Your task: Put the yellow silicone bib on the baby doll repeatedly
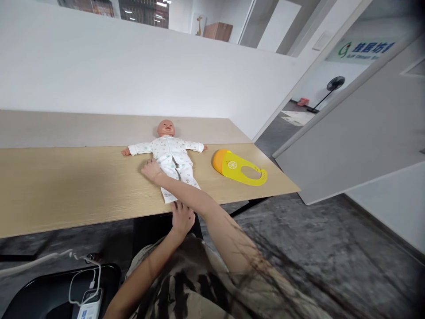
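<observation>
A baby doll (166, 128) lies on its back on the table, arms spread, in a white printed top (170, 147) and matching trousers (187, 172). A dark gap shows down the front between the trouser legs. Reaching across the doll's legs, my right hand (152, 170) is beside its hip at the left; the fingers look curled in, and what they hold is hidden. My left hand (182, 219) is at the table's front edge, its bent fingers closed at the hem of one trouser leg. My right forearm partly covers the lower legs.
A yellow bib (241, 170) with an orange pocket lies right of the doll on the wooden table (83, 181). A white wall stands behind. Below left, a black chair (63, 288) carries a white power strip (90, 305) with cables. An open door (358, 119) is at the right.
</observation>
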A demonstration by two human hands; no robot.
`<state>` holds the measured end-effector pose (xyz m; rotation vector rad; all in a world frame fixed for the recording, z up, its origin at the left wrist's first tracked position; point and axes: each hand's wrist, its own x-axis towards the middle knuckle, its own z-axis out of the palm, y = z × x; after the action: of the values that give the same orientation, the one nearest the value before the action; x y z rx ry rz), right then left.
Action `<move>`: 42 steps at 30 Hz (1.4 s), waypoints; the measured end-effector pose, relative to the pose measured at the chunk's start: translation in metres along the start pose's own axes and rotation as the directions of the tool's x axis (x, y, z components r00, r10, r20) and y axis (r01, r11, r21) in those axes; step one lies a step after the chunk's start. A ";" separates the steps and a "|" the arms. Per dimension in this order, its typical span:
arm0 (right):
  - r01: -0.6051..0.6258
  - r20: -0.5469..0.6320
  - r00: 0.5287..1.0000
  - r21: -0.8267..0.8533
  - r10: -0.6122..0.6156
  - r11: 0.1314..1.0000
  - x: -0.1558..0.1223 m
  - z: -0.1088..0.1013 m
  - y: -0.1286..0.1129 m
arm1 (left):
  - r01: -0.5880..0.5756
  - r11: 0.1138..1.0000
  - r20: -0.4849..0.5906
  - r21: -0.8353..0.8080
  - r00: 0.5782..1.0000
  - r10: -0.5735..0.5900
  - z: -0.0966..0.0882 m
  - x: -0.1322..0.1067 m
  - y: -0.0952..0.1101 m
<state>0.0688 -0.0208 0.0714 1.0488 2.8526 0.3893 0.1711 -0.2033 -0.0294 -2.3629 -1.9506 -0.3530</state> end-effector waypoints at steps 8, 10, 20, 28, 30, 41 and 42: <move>0.169 -0.189 0.972 0.169 -0.136 0.971 -0.052 0.018 0.015 | -0.012 1.000 0.036 0.004 0.999 0.012 -0.009 -0.003 0.002; 0.131 -0.244 0.968 0.292 -0.058 0.947 -0.078 0.024 0.036 | -0.023 1.000 0.025 0.006 0.999 0.023 -0.010 -0.004 0.001; -0.417 0.121 0.788 0.827 0.604 0.378 -0.161 0.078 0.160 | 0.000 0.997 0.012 0.071 1.000 0.000 -0.016 -0.008 -0.001; -0.631 0.152 0.724 0.539 0.673 0.558 -0.134 0.071 0.142 | 0.019 0.994 -0.006 0.107 1.000 -0.019 -0.017 -0.015 -0.010; -0.685 0.184 0.690 0.479 0.700 0.550 -0.137 0.071 0.141 | 0.017 0.993 -0.009 0.115 1.000 -0.016 -0.017 -0.016 -0.011; -0.702 0.187 0.680 0.444 0.709 0.556 -0.149 0.073 0.143 | 0.004 0.990 0.001 0.138 1.000 -0.004 -0.017 -0.014 -0.013; -0.697 0.188 0.685 0.451 0.704 0.557 -0.150 0.072 0.140 | 0.004 0.990 0.005 0.139 1.000 -0.005 -0.017 -0.014 -0.013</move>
<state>0.2824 -0.0001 0.0362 2.2983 2.4254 -0.3556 0.1538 -0.2173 -0.0172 -2.2758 -1.9156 -0.2038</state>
